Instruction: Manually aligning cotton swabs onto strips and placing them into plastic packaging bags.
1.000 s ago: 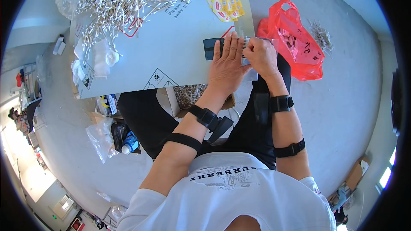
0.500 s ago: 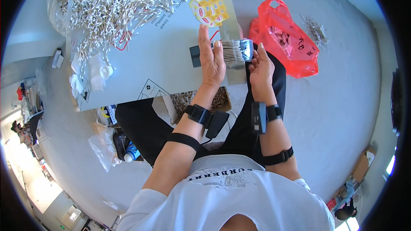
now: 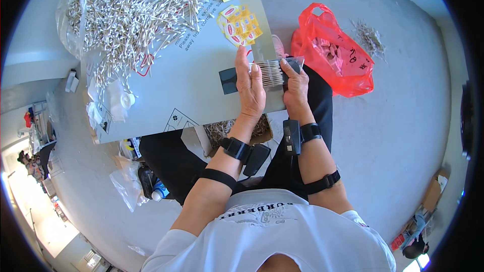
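Grey floor (image 3: 398, 136), pale walls (image 3: 43, 50), bright glare (image 3: 48, 221) at lower left.

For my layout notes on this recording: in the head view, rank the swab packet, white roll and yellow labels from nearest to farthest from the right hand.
1. Swab packet: touching the right hand, on its left.
2. Yellow labels: up and left of it.
3. White roll: far left.
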